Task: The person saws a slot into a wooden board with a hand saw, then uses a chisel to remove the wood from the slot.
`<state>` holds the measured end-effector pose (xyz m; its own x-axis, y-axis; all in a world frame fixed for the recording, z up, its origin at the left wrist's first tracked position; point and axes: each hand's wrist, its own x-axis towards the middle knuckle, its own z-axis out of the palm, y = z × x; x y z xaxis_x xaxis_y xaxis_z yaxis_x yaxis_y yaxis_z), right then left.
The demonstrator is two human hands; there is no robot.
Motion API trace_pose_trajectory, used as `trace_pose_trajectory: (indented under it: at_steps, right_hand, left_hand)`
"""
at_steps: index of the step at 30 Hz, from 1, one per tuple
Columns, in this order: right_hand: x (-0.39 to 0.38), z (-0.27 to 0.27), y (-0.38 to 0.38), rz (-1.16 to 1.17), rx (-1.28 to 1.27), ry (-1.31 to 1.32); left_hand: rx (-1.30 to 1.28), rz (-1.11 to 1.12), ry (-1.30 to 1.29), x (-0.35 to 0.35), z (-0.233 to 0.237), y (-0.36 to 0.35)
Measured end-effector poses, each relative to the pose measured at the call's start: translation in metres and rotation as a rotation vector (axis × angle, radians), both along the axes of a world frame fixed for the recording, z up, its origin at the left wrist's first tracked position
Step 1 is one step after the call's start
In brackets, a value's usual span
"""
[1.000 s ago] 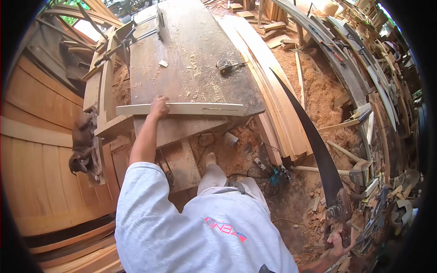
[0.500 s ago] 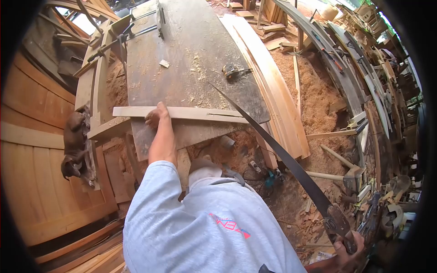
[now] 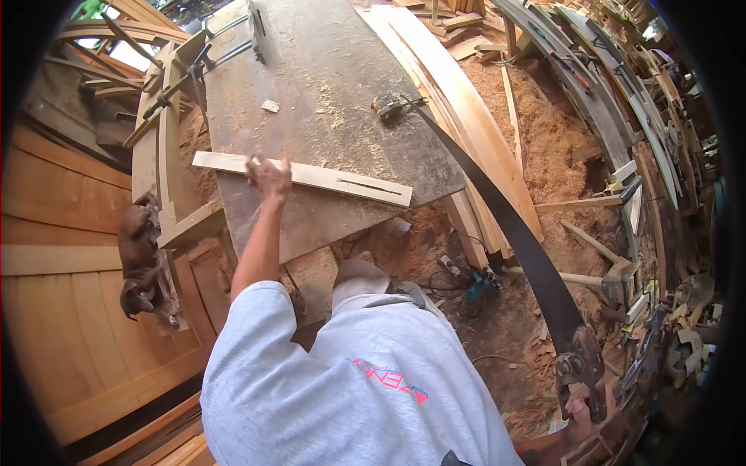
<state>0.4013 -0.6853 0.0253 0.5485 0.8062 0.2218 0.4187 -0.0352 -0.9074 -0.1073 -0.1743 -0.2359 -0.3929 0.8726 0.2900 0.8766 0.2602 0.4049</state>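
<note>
A pale wooden strip (image 3: 318, 178) with a long dark slot near its right end lies across the near part of the worktable (image 3: 311, 85). My left hand (image 3: 270, 177) is over the strip's left half, its slightly blurred fingers apart and not wrapped round the wood. At the lower right, my right hand (image 3: 588, 415) grips the wooden handle of a handsaw (image 3: 517, 241). The long dark blade slants up and left, its narrow tip appearing near the tape measure (image 3: 391, 106) on the tabletop.
Long planks (image 3: 458, 116) run along the table's right side. A clamp (image 3: 233, 53) sits at its far left. A brown dog (image 3: 140, 264) lies at left. A teal power tool (image 3: 475, 287) rests on the floor. Shavings and a small wood scrap (image 3: 270, 106) dot the tabletop.
The wooden strip has shifted away from me and turned, its right end now angled nearer. My left hand's fingers have loosened from around it. The saw's blade has swung up and right.
</note>
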Motion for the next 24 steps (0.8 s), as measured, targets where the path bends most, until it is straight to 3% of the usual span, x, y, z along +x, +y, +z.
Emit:
trace_pose_trajectory:
  at_steps: [1,4,7,9,10,12,14,18,24]
  right_hand:
    - [-0.015,-0.001,0.006,-0.181,0.101,0.151]
    - [-0.038,0.012,0.038,-0.14,0.142,0.184]
    - [-0.042,0.028,0.059,-0.054,0.225,0.208]
    - [0.003,0.012,0.023,-0.063,0.141,0.229]
    - [0.016,0.01,0.015,-0.075,0.05,0.254]
    - [0.022,0.002,0.002,-0.11,0.111,0.236]
    - [0.023,-0.003,0.002,-0.155,0.18,0.235]
    - [0.035,-0.015,0.006,-0.104,0.143,0.366]
    - [0.039,-0.049,0.04,-0.036,0.154,0.484]
  left_hand:
    - [-0.128,-0.279,0.052,0.014,0.008,-0.013]
    - [-0.439,-0.885,0.246,0.062,0.022,-0.038]
    - [-0.372,-0.999,0.287,0.088,0.006,-0.023]
    - [-0.6,-1.172,0.462,0.1,-0.004,-0.002]
    - [-0.585,-1.171,0.459,0.103,-0.002,-0.001]
    - [-0.454,-1.225,0.285,0.098,0.01,0.002]
    - [-0.355,-1.265,0.33,0.096,0.031,0.009]
    - [0.061,-1.002,0.201,0.1,0.129,0.021]
    - [0.409,-0.668,-0.013,0.08,0.311,0.028]
